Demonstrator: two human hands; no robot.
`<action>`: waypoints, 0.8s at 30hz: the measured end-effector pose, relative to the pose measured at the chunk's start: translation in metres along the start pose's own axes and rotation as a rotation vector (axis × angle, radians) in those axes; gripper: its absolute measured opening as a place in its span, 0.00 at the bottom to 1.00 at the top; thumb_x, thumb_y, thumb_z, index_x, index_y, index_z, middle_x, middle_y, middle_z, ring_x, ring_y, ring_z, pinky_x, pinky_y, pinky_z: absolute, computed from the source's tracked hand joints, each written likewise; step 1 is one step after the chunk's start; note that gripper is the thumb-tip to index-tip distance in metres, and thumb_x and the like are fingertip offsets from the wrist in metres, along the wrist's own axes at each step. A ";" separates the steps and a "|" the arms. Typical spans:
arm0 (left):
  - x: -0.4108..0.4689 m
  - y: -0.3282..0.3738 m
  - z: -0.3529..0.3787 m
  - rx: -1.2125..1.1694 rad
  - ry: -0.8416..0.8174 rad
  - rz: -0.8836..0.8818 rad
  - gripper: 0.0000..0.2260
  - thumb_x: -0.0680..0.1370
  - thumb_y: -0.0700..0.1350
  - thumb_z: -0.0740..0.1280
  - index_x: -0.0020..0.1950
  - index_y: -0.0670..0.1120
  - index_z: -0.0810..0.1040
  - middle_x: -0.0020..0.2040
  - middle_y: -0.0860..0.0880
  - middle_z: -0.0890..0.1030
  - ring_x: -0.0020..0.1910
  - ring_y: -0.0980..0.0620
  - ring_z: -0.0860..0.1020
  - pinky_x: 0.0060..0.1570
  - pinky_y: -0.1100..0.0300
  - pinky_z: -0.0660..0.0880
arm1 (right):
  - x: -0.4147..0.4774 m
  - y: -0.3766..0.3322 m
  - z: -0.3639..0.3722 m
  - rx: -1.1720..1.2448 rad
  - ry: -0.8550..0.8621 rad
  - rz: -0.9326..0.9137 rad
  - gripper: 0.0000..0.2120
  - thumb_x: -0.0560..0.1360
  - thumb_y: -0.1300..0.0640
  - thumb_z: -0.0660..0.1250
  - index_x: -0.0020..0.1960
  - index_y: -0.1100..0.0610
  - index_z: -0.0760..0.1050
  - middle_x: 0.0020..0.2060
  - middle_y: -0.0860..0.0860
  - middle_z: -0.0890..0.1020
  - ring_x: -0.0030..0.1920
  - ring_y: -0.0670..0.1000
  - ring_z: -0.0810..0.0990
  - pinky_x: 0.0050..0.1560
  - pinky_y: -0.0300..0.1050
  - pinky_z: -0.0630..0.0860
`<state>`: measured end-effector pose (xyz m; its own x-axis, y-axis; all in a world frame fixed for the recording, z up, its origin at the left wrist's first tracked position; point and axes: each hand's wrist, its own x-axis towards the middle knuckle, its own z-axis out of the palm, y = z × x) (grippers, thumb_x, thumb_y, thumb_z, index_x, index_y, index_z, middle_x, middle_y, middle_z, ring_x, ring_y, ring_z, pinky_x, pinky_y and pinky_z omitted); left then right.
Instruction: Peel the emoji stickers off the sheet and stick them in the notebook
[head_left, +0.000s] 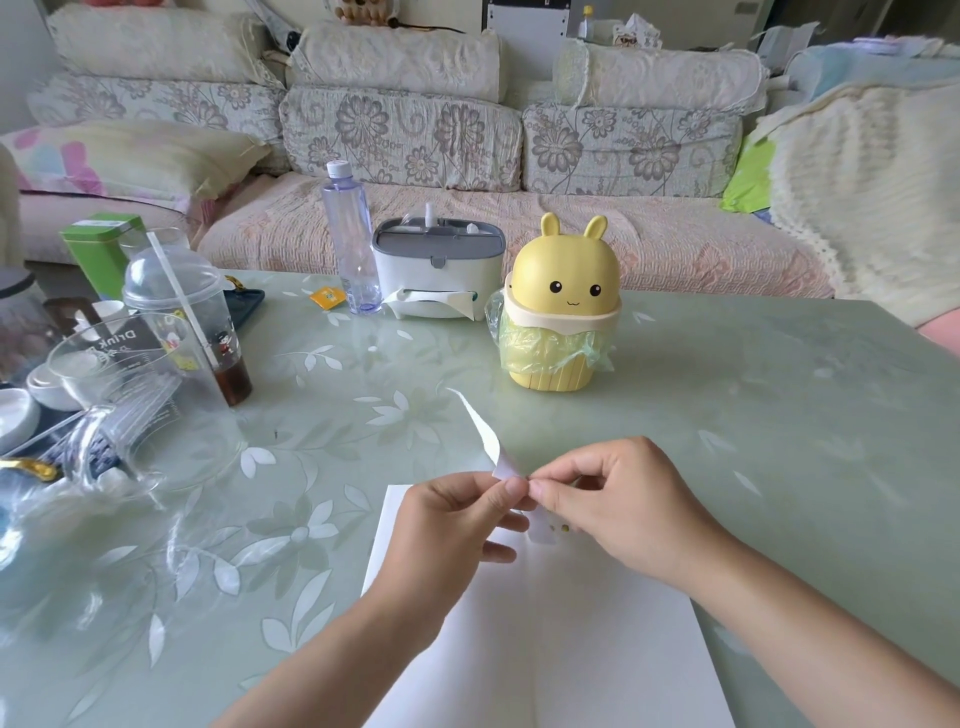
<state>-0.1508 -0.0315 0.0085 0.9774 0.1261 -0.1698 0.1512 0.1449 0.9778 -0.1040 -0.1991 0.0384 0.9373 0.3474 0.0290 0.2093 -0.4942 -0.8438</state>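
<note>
An open white notebook (545, 634) lies on the table in front of me, its pages blank. Above its top edge both hands meet over a narrow white sticker sheet (485, 434), which curls up and away toward the yellow bin. My left hand (447, 525) pinches the sheet between thumb and forefinger. My right hand (618, 499) pinches at the same spot, fingertip to fingertip with the left. A lower piece of the sheet (545, 530) with a small yellow emoji shows between the hands. Whether a sticker is lifted is hidden by the fingers.
A yellow bunny-shaped bin (558, 306) with a plastic liner stands behind the hands. A tissue box (436, 267) and a clear bottle (353, 239) sit farther back. Plastic cups (187, 312), glassware and bowls crowd the table's left side. A sofa runs behind the table.
</note>
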 end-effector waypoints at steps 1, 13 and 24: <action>0.000 -0.001 0.000 0.008 0.002 0.000 0.06 0.77 0.45 0.72 0.43 0.45 0.87 0.42 0.46 0.87 0.41 0.52 0.84 0.37 0.59 0.80 | 0.000 0.000 0.000 -0.003 -0.002 0.006 0.05 0.75 0.51 0.74 0.40 0.45 0.86 0.30 0.46 0.83 0.29 0.43 0.75 0.34 0.39 0.75; 0.003 -0.003 -0.002 0.146 -0.031 0.095 0.07 0.77 0.45 0.72 0.42 0.44 0.87 0.41 0.48 0.86 0.42 0.52 0.84 0.38 0.58 0.80 | 0.003 0.002 -0.003 0.004 -0.025 0.024 0.10 0.76 0.55 0.72 0.37 0.46 0.85 0.27 0.47 0.81 0.28 0.44 0.75 0.33 0.37 0.73; 0.002 -0.001 -0.002 0.113 -0.034 0.111 0.07 0.79 0.44 0.70 0.44 0.44 0.85 0.40 0.49 0.86 0.45 0.50 0.84 0.39 0.56 0.82 | -0.001 0.009 0.003 -0.089 0.060 -0.146 0.06 0.75 0.54 0.71 0.39 0.48 0.83 0.26 0.44 0.78 0.26 0.48 0.69 0.29 0.41 0.68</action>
<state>-0.1493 -0.0290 0.0065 0.9932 0.1017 -0.0576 0.0557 0.0209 0.9982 -0.1038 -0.2017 0.0293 0.9094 0.3739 0.1822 0.3661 -0.5115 -0.7774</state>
